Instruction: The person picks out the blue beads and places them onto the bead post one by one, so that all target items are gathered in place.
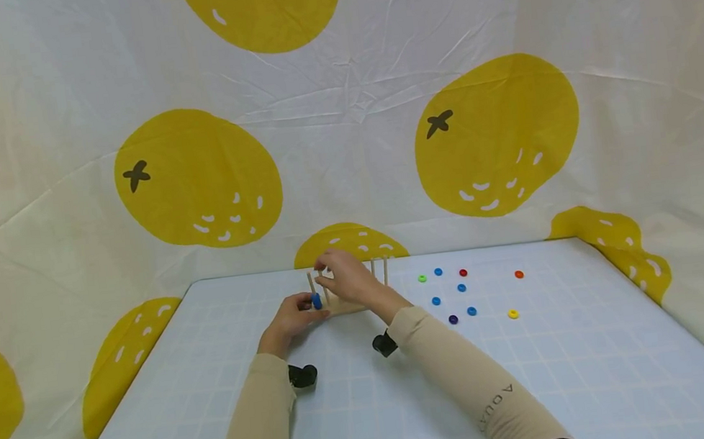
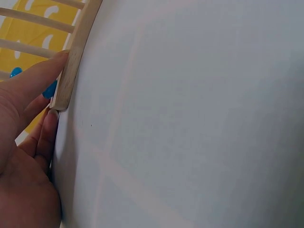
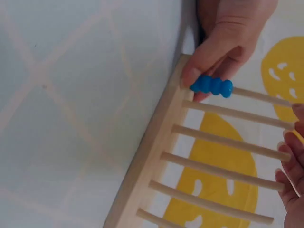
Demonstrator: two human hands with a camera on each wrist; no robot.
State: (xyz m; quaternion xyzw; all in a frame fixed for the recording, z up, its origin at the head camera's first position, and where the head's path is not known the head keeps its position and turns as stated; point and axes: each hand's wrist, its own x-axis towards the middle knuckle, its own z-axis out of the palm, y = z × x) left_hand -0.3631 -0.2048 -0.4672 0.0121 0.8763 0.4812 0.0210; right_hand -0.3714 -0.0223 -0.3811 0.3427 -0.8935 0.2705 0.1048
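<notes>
In the head view my left hand [image 1: 294, 316] grips the left end of a wooden peg rack [image 1: 345, 308]. The left wrist view has the thumb on the front edge of the base [image 2: 73, 61] and other fingers at its end. Several blue beads [image 3: 212, 86] sit stacked low on the end peg [image 3: 261, 97], beside the left thumb. Up at the peg tops is my right hand [image 1: 347, 278], fingers loosely bent around the tips at the left end. No bead shows between those fingers; part of them lies outside the right wrist view.
Loose ring beads lie right of the rack: green [image 1: 422, 279], red [image 1: 463, 273], orange [image 1: 518, 274], yellow [image 1: 513, 314], purple [image 1: 453, 319] and several blue [image 1: 461, 287]. A white cloth with yellow fruit prints [image 1: 343, 141] hangs behind the table [image 1: 360, 407].
</notes>
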